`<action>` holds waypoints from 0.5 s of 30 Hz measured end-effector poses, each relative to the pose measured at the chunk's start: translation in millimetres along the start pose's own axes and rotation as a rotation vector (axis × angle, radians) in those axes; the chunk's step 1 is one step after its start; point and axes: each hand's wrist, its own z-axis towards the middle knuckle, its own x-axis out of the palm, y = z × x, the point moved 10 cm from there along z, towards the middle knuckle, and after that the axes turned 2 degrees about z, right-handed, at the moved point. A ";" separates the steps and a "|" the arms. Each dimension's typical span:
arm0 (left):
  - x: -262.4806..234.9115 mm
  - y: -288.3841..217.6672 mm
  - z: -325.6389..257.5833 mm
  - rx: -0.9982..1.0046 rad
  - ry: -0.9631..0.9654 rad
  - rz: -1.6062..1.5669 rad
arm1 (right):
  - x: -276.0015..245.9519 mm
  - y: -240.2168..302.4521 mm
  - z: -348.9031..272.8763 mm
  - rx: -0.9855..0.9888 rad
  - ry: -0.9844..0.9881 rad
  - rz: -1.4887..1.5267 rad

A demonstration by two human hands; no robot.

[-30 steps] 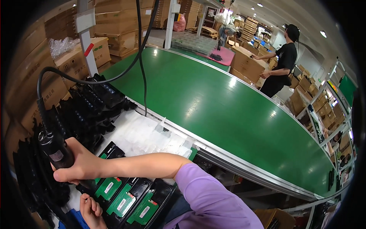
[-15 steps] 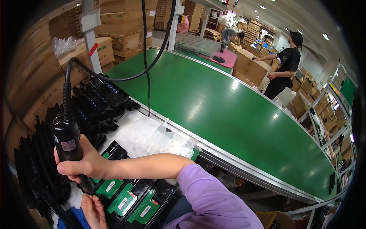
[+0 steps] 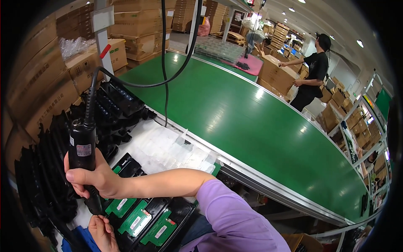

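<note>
My right hand (image 3: 98,174) is wrapped round a black corded electric screwdriver (image 3: 82,143), its tip pointing down. Low in the view, my left hand (image 3: 103,234) has its fingertips pinched together right at the screwdriver's lower end; whatever they grip is hidden. Beside both hands lie black plastic housings (image 3: 181,206) in a row, each fitted with a green circuit board (image 3: 159,230) bearing a white label. My right forearm crosses over part of that row and covers some of the boards.
Black molded parts (image 3: 42,185) are piled at the left. White sheets (image 3: 161,145) cover the bench beyond my forearm. A green conveyor belt (image 3: 235,113) runs behind, with a hanging black cable (image 3: 164,84) nearby. Cardboard boxes (image 3: 140,25) stand around; a person (image 3: 315,71) handles a carton.
The screwdriver's upper end has swung slightly right, standing more upright, and its cable has shifted with it. My left hand stays at its lower end. The background has shifted slightly.
</note>
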 end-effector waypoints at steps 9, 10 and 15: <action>10.5 0.1 3.3 0.057 0.058 0.037 | -1.7 2.0 -2.7 0.029 -0.032 -0.023; 5.6 -1.2 2.8 0.079 0.040 0.081 | -1.8 2.7 -3.6 0.029 -0.050 -0.017; -10.6 1.2 -6.3 0.052 0.005 0.017 | 6.7 -8.5 -3.6 0.033 -0.022 -0.040</action>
